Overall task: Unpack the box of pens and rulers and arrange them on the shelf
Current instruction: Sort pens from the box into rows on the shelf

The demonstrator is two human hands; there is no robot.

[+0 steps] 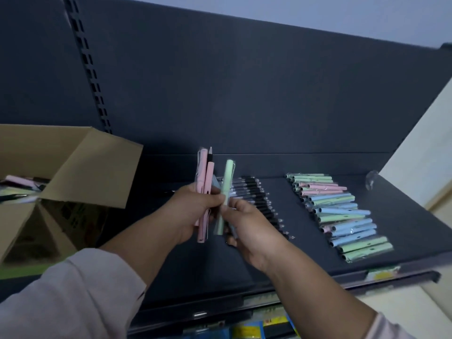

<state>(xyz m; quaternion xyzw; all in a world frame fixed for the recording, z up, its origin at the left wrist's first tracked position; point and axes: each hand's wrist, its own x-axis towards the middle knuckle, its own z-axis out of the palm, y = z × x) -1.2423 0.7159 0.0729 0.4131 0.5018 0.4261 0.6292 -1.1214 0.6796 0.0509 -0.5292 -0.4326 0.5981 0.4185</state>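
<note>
pale sleeve (73,297) at the lower left, both bare forearms reaching up over a dark shelf (403,228). left hand (188,211) grasps a few pink pens (205,192), held upright above the shelf's middle. right hand (252,231), just beside it and touching it at the fingertips, curls its fingers round a green pen (226,192) in a clear sleeve, also upright. behind the hands a row of black pens (254,194) lies flat on the shelf, and further right lies a longer row of green, pink and blue pens (342,216), side by side. an open cardboard box (80,165) stands at the left end with more stationery inside. the dark back panel (244,94) rises behind, with a slotted upright (88,64) on its left. a cream wall (415,167) shows at the right, and a yellow label (384,274) sits on the shelf's front edge.
</note>
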